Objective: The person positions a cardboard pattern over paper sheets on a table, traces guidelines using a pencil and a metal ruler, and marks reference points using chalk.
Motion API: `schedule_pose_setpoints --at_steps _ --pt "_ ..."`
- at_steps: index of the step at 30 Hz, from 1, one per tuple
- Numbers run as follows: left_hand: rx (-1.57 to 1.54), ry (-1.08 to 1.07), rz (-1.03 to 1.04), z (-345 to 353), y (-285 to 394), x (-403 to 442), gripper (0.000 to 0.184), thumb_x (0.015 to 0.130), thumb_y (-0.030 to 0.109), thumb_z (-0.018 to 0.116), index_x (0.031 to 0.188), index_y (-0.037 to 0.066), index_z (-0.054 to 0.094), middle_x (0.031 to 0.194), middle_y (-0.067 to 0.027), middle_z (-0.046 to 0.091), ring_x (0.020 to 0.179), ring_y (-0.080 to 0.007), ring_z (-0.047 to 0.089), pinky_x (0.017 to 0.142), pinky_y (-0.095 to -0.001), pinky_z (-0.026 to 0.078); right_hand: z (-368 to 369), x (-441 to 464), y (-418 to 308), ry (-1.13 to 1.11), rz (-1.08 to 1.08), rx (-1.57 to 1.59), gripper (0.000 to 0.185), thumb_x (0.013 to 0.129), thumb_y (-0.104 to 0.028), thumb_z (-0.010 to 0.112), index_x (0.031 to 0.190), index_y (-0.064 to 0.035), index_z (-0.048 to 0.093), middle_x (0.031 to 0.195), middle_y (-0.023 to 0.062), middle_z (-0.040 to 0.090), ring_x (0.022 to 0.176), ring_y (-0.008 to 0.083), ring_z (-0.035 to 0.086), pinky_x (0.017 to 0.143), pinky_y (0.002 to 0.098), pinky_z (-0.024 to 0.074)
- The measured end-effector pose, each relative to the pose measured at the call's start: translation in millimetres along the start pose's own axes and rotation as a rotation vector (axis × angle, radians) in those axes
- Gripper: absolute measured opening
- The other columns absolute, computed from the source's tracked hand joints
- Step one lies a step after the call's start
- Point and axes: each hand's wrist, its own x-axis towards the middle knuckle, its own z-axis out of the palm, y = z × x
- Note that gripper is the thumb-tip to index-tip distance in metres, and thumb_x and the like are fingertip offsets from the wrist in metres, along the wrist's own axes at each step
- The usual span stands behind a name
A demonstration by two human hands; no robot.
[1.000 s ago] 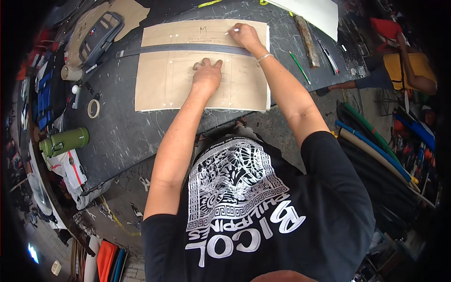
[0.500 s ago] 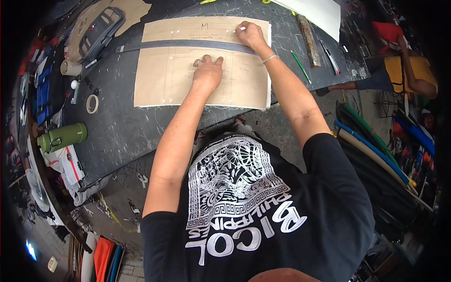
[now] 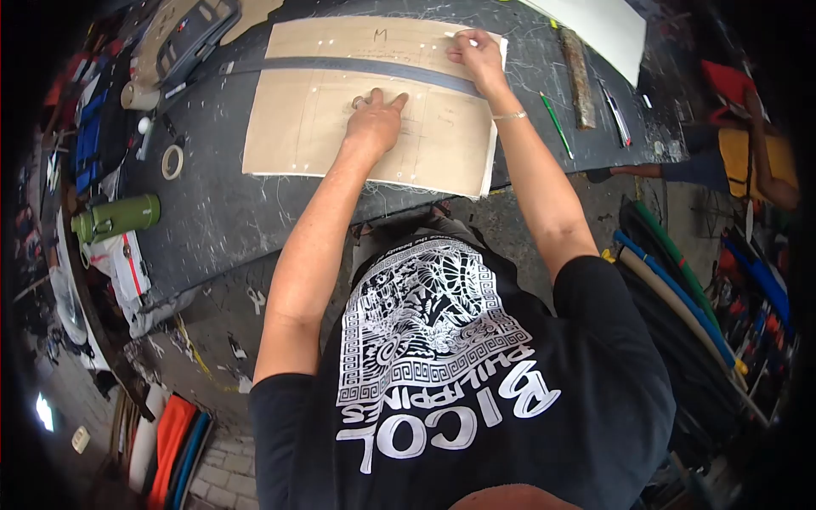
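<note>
My left hand (image 3: 374, 125) lies with its fingers spread on a tan pattern board (image 3: 293, 127), just below the long grey ruler (image 3: 365, 66) that crosses it. The board bears pencil lines, white dots and a letter M. Near its upper right corner, my right hand (image 3: 478, 61) pinches a small white piece, which looks like chalk (image 3: 473, 42). Its tip sits close to the board, but I cannot tell whether it touches. The ruler's right end passes by my right wrist.
On the dark table (image 3: 229, 200) are a green pencil (image 3: 557, 125), a worn bar (image 3: 576, 78), a cutter knife (image 3: 615, 114), a tape roll (image 3: 172, 162), a green flask (image 3: 116, 218) and a grey bag piece (image 3: 198, 40). Another person (image 3: 752, 161) is at the right. Rolls of material (image 3: 676, 263) lean nearby.
The whole view has tilted slightly. My right hand has shifted a little toward the board's right edge with the white piece. My left hand stays on the board.
</note>
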Motion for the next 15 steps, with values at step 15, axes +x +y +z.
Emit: schedule_pose_setpoints --at_steps 15 --pt "-0.123 0.203 -0.088 7 -161 -55 0.057 0.084 0.013 0.075 0.140 0.016 0.063 0.143 -0.0111 0.059 0.127 -0.0366 0.059 0.104 -0.0447 0.053 48 -200 -24 -0.339 0.115 -0.131 0.024 0.097 0.000 0.063 0.120 0.0014 0.064 0.102 0.0063 0.072 0.090 0.0109 0.068 0.078 0.0253 0.0548"
